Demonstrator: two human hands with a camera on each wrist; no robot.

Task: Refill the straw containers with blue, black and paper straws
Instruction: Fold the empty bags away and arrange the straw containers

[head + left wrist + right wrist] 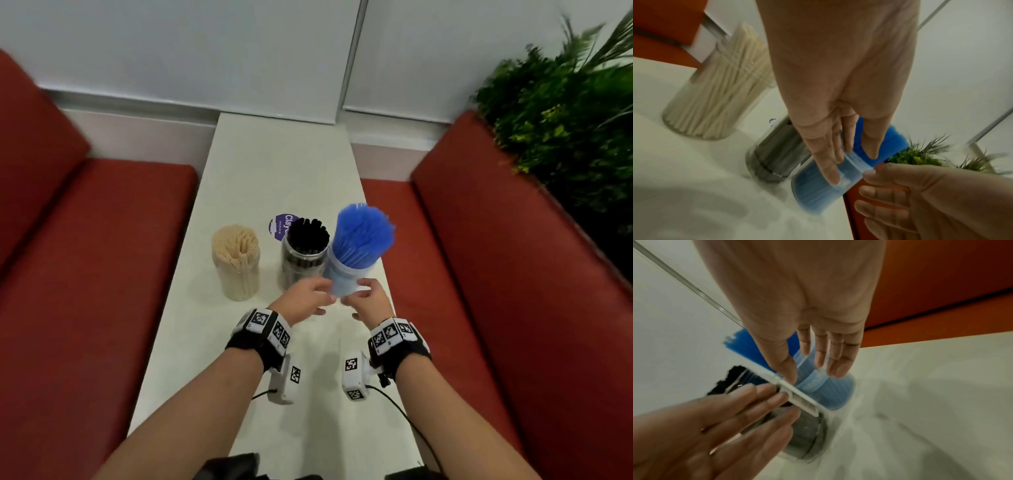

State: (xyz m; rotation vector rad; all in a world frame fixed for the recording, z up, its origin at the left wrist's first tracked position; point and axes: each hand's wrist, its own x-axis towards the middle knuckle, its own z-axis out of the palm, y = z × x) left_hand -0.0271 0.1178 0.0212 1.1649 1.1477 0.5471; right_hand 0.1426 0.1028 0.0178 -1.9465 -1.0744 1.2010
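Note:
Three containers stand on the white table (274, 164). The clear jar of paper straws (236, 263) is at the left and the jar of black straws (305, 253) is in the middle. On the right, the clear container of blue straws (356, 253) leans away to the right, close against the black jar. My left hand (308, 296) and right hand (368, 299) meet at its lower part. In the left wrist view, my left hand's straight fingers (828, 168) lie along the container (813, 194). The right wrist view shows my right hand (813, 368) with straight fingers over the container (828, 391), thumb touching it.
Red padded benches (102, 257) (496, 274) run along both long sides of the narrow table. Green plants (565, 120) stand behind the right bench. A purple round label (279, 226) lies behind the black jar. The blue container is close to the table's right edge.

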